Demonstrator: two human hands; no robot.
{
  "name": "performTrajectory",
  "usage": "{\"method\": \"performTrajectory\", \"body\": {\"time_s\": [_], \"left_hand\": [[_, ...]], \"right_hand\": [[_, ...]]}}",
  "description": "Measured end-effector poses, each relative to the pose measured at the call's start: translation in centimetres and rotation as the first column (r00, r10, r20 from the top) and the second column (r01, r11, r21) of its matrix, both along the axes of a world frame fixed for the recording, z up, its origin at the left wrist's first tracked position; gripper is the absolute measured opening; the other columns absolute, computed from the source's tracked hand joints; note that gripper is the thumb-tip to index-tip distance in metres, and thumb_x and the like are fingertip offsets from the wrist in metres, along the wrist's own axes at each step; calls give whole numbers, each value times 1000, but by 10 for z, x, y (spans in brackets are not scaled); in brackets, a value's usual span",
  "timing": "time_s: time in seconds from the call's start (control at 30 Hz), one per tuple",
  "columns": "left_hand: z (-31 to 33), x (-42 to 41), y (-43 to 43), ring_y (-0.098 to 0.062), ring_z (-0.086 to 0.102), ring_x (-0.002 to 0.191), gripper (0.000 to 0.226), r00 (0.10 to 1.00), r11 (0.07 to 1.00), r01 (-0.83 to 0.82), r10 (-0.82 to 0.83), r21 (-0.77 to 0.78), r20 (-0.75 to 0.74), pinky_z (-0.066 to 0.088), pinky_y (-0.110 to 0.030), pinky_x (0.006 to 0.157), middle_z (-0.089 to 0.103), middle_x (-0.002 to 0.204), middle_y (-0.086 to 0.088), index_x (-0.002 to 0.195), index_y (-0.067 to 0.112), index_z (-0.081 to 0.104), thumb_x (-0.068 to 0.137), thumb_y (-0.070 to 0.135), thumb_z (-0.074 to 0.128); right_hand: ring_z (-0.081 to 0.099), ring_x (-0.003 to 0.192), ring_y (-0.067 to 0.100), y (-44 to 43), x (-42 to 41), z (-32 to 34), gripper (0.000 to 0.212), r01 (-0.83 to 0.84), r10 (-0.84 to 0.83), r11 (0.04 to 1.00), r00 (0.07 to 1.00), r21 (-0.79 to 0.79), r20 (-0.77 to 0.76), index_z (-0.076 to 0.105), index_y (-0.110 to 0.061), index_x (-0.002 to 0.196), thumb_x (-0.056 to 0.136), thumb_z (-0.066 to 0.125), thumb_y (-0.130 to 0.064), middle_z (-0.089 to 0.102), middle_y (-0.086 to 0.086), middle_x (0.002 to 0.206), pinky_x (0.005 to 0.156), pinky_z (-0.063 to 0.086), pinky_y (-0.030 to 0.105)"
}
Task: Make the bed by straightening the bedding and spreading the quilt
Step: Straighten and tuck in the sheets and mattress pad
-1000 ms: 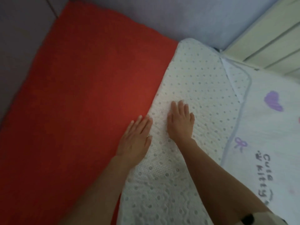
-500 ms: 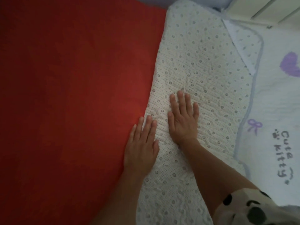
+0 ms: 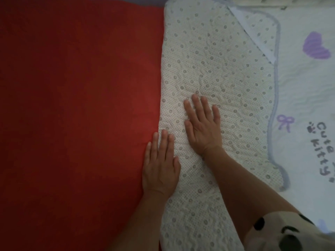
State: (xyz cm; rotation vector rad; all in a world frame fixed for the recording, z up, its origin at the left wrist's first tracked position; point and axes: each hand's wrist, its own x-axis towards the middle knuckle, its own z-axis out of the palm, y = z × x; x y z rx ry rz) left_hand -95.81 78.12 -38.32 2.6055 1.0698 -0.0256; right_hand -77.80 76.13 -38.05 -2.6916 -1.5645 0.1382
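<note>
Right hand (image 3: 203, 127) and left hand (image 3: 160, 163), fingers flat, press the folded quilt (image 3: 217, 73) on the red sheet (image 3: 72, 105); soft, light, best gripped at its edge.

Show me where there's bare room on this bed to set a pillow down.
The widest bare stretch is the red sheet, from the picture's left edge to the folded edge of the dotted quilt. The printed quilt face right of the grey trim is also bare. Crowded: that folded edge, where the left hand and right hand lie flat.
</note>
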Motion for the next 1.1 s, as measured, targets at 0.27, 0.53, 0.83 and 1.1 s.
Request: {"method": "performTrajectory", "body": {"time_s": [0.27,0.53,0.83,1.1], "left_hand": [[-4,-1,1,-21,-3,148,62,1000,998,-13,12,58,18,9,-42,120,2,161,-3,153,15,10,97,35,27],[-8,-2,6,-17,0,148,59,999,991,-35,30,129,38,7,-39,121,6,161,1,153,18,12,97,38,18],[39,-28,-57,-23,-11,147,58,992,980,-126,127,-155,-8,-2,-40,119,-6,161,-2,153,15,4,102,34,25],[77,-49,-164,-21,36,131,57,996,999,-23,26,-43,82,24,-34,112,46,140,-3,148,17,27,96,26,50]], "right_hand": [[-8,148,16,1,-2,0,55,-4,5,999,1000,51,-19,4,-31,154,102,20,-39,-2,-5,162,119,1,49],[-9,148,18,-8,-2,20,53,-72,70,997,974,1,-217,4,-29,153,103,18,-40,-4,-2,162,119,-5,47],[34,138,24,-139,-42,96,45,-85,92,996,964,38,-248,38,-15,144,103,31,-31,38,6,150,114,21,42],[4,146,36,-241,-65,95,88,529,-560,827,746,-190,-360,-10,-15,152,93,52,-40,-1,17,159,115,7,56]]}}
